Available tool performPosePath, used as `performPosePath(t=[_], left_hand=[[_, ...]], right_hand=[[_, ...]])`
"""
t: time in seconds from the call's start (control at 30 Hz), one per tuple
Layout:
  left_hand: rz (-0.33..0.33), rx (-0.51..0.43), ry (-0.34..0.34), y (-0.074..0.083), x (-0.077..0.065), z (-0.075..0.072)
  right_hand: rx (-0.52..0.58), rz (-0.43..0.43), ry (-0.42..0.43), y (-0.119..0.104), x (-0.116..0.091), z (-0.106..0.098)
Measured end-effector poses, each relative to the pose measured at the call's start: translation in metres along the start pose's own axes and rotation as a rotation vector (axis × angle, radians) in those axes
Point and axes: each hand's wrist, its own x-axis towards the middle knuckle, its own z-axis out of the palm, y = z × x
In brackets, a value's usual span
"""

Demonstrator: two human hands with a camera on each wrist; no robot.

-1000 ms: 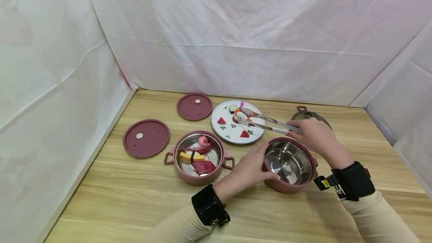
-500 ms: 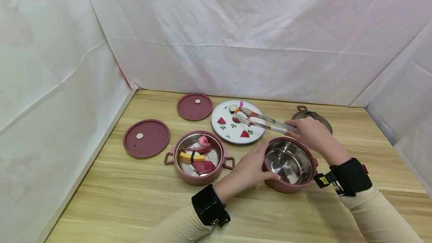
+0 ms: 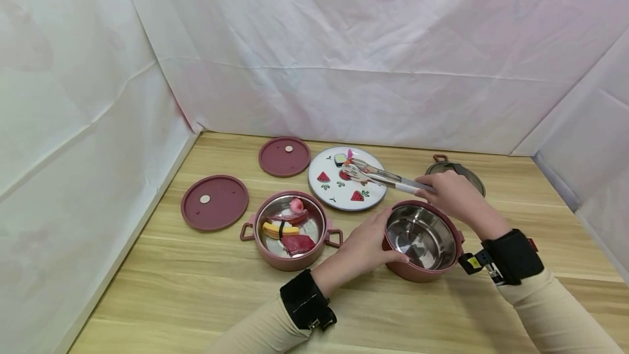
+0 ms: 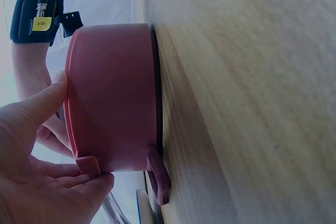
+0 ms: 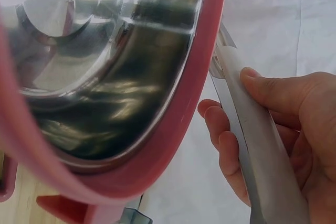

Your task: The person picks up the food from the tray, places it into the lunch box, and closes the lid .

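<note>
My left hand (image 3: 366, 242) grips the left side of an empty dark-pink pot (image 3: 420, 239) with a steel inside. In the left wrist view, the thumb lies at the pot's rim and the fingers are by its handle (image 4: 159, 177). Metal tongs (image 3: 393, 178) are in my right hand (image 3: 452, 195), pinched between thumb and fingers. Their tips meet over a small white and orange toy sushi piece (image 3: 350, 164) on the white plate (image 3: 331, 198), partly hidden by them. Beside it sits a sushi roll (image 3: 340, 159). The right wrist view shows only the tong handles (image 5: 257, 145).
A second pink pot (image 3: 290, 261), left of my left hand, contains several toy foods, among them a yellow egg sushi (image 3: 280, 229). Two dark-pink lids (image 3: 214, 202) lie at the left and back. Behind my right hand is a glass lid (image 3: 472, 179). White cloth surrounds the table.
The tongs' arms have come closer together around the white and orange sushi piece on the plate. The right hand has shifted slightly; the left hand and the pot have stayed in place.
</note>
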Motion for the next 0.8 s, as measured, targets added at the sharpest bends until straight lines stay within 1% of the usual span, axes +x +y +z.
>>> performPosePath(t=[0.5,0.73,0.8], left_hand=[[-0.004,-0.017,-0.006,-0.001,0.0,0.001],[-0.011,-0.019,-0.006,-0.001,0.0,0.002],[-0.013,-0.019,-0.005,-0.001,0.0,0.002]], right_hand=[[-0.008,0.016,-0.006,0.002,-0.011,-0.013],[-0.002,0.002,0.016,0.005,-0.017,-0.019],[0.009,0.01,0.017,0.005,-0.019,-0.02]])
